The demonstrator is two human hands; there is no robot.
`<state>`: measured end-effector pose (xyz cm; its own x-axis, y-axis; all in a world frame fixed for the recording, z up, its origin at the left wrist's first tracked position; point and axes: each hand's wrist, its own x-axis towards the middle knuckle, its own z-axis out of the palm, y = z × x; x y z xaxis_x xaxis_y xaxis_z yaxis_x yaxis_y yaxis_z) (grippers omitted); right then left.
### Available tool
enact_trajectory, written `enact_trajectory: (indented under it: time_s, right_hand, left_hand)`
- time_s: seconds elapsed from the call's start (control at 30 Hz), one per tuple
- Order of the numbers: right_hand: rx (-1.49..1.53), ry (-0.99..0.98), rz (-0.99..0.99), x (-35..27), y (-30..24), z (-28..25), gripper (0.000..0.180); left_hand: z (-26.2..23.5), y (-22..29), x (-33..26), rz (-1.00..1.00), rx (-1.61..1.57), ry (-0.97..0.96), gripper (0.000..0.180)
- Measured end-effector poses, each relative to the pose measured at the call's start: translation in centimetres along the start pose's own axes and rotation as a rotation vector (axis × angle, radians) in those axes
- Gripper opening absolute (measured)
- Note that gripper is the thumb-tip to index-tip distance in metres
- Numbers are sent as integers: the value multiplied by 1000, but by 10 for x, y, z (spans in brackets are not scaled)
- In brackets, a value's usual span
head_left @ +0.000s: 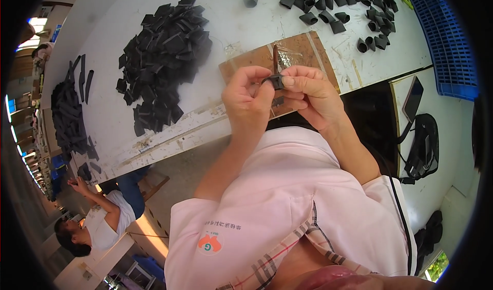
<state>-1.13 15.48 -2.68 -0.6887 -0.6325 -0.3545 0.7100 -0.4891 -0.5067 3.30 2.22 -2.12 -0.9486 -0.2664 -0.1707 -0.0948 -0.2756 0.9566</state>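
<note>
Both my hands meet over a brown board (318, 59) near the table's front edge. Between them is a small black piece (276, 81), pinched from the left by the thumb and fingers of my left hand (247, 97). My right hand (316, 92) grips its other side with thumb and forefinger. Just beyond the piece, a thin brown pointed rod (276, 56) shows above the board; its lower end is hidden behind my fingers and the piece. Clear shiny tape (294, 58) covers part of the board.
Flat black pieces (167, 54) are heaped left of the board, black strips (69, 115) farther left. Open, tube-like black pieces (328, 0) lie at the far right, near a blue basket (441, 38). A phone (413, 99) and black bag (423, 146) sit rightward. Another person (110, 213) sits lower left.
</note>
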Motion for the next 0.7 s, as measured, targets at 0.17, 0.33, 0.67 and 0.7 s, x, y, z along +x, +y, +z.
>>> enact_trajectory:
  time_s: [0.17, 0.33, 0.67, 0.7]
  right_hand:
    - [-12, -78, 17, 0, -14, 17, 16]
    - [-738, -118, -271, 9, -54, 55, 25]
    - [-909, 42, -475, 24, -30, 11, 24]
    - [-1063, 152, -721, 23, -26, 11, 24]
  left_hand:
    - [7, 7, 5, 222, -54, 69, 10]
    - [-9, 38, 28, -459, -1279, -501, 17]
    - [-3, 20, 24, 72, -194, -94, 24]
    - [-4, 19, 31, 384, 74, -91, 26]
